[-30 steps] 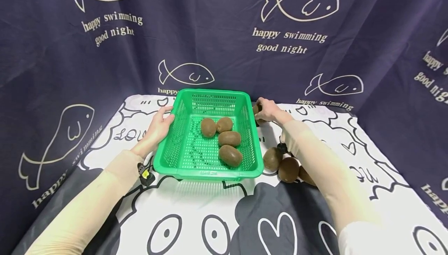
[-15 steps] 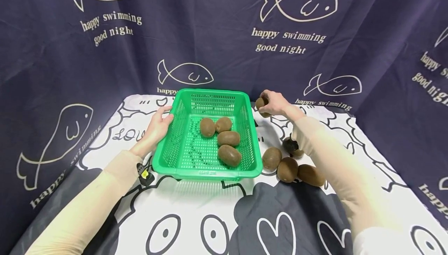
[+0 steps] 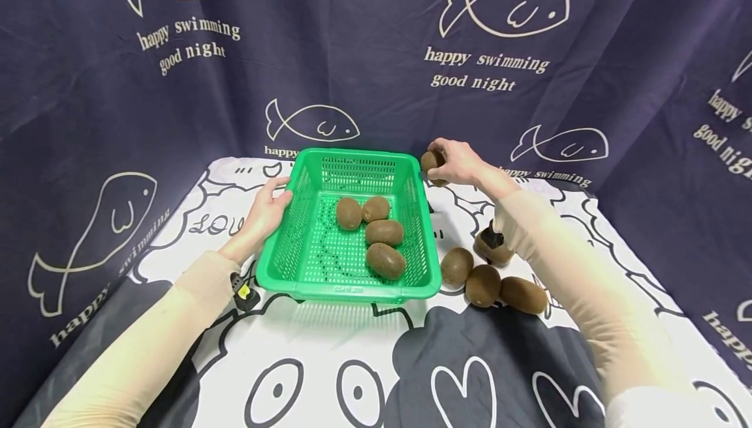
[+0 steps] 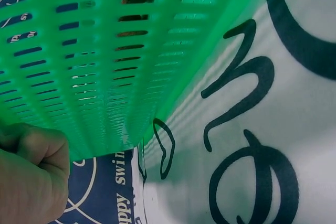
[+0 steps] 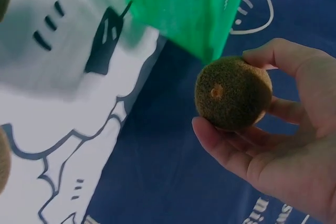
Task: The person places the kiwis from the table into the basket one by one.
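A kiwi (image 5: 231, 94) is pinched between the thumb and fingers of my right hand (image 3: 458, 162), raised just beyond the right back corner of the green plastic basket (image 3: 346, 292). In the right wrist view the kiwi's stem end faces the camera, and the basket's corner is right beside it. My left hand (image 3: 266, 214) holds the basket's left side at the rim; in the left wrist view its bent fingers (image 4: 44, 150) are against the slotted wall. Several kiwis lie inside, one nearest the front (image 3: 386, 261), grouped toward the right half of the basket.
Several more kiwis lie on the patterned cloth right of the basket, among them one by its wall (image 3: 457, 267) and an elongated one (image 3: 523, 295). The right forearm passes over that side. A dark blue curtain (image 3: 376, 43) hangs behind the table.
My right hand has lifted the kiwi from the cloth behind the basket's right side, then moved it up and slightly left toward the back corner. The left hand and basket have stayed put.
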{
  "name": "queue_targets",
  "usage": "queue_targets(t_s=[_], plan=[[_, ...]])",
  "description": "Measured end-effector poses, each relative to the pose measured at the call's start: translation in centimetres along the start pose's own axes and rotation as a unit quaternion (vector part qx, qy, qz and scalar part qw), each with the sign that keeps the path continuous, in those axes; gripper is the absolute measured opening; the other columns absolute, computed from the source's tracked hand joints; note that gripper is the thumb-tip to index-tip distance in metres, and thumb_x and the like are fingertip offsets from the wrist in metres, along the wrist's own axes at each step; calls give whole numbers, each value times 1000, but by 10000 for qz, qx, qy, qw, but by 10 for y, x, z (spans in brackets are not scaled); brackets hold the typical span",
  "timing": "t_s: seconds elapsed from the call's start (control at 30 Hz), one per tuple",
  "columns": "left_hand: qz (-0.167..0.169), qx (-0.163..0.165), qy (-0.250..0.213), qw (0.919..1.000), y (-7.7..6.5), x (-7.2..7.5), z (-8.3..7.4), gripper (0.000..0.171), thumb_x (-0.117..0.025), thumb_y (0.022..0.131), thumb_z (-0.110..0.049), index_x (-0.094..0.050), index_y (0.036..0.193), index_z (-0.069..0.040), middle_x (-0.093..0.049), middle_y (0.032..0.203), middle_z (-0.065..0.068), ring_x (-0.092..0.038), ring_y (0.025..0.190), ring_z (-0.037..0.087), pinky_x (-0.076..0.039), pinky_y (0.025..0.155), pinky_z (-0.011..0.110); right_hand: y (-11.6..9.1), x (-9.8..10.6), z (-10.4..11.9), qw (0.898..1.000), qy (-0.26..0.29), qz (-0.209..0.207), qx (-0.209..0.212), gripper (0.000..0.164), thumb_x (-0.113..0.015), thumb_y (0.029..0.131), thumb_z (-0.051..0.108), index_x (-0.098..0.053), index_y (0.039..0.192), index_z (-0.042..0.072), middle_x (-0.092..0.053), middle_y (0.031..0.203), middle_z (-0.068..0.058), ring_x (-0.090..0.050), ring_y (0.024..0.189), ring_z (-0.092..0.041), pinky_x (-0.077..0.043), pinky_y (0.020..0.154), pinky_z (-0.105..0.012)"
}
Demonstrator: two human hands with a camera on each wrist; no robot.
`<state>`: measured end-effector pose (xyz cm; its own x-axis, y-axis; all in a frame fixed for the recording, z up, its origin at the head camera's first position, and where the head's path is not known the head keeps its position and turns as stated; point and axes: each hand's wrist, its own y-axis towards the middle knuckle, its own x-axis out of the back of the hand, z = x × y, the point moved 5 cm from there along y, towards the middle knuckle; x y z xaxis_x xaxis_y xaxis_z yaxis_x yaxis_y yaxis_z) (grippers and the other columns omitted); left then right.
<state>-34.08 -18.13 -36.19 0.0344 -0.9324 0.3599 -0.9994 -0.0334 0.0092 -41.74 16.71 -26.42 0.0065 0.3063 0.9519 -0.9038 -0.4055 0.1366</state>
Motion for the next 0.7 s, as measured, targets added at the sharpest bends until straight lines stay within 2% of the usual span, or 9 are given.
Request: queue_targets(t_s=[0.23,0.43,0.7], plan=[[28,59,-84,9999,0,-1,1,48,-38,103,-23,-29,151,-18,-57,122,24,-63,96,31,-60,68,31,3,-2,27,9996,167,145,155,53,-68,82,18,-53,130,1,-61,118,-22,-56,106,-35,-47,92,-47],[23,65,-126,9999,1,0,1,48,-38,104,-23,-29,151,-19,-57,122,24,-63,97,33,-60,69,32,4,-10,46,9988,139,246,405,52,-68,83,18,-53,130,1,-61,119,-21,-57,106,-34,-47,90,-46],[-1,27,-95,10000,1,2,3,48,-38,103,-22,-30,151,-18,-56,122,26,-63,99,36,-60,70,33,1,-24,71,9966,93,445,686,53,-69,83,20,-52,130,2,-64,103,-19,-57,89,-30,-47,79,-42]])
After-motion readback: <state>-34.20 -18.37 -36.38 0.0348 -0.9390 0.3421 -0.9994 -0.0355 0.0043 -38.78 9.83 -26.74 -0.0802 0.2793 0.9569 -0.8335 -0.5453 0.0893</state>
